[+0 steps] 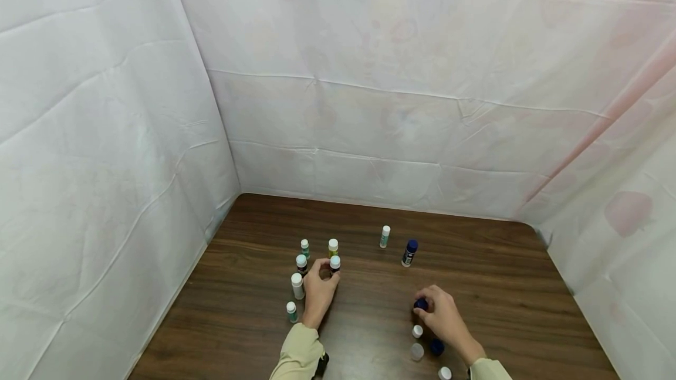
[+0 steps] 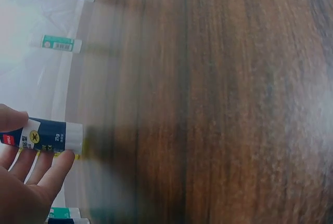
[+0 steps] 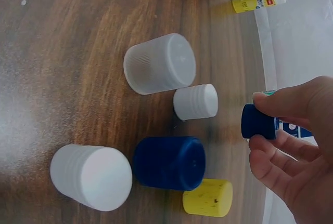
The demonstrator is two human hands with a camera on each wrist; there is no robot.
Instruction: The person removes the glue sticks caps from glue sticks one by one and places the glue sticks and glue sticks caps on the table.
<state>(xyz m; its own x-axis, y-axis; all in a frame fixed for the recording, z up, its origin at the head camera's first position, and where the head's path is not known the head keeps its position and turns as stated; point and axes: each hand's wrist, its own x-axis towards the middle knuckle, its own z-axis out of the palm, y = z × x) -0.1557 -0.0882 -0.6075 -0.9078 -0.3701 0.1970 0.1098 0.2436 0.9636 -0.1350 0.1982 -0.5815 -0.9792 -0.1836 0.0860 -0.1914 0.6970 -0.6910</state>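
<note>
Wooden tabletop (image 1: 369, 298): left hand (image 1: 319, 293) grips a glue tube (image 2: 48, 134), contents hidden; right hand (image 1: 443, 315) pinches a blue cap (image 3: 258, 122).

The left hand (image 1: 319, 293) and right hand (image 1: 443, 316) were bare; the left sleeve (image 1: 294, 358) and right sleeve (image 1: 488, 370) were pale yellow-green, the left one creased, a black fitting (image 1: 321, 365) showing beside it.

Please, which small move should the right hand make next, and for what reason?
Probably the right hand should set the small dark-blue cylindrical plastic cap on the brown wood-grained table and let go. It pinches this cap beside other loose caps on the tabletop, such as the small white cylindrical plastic cap and the larger blue cylindrical plastic cap, so it seems to belong there.
</note>
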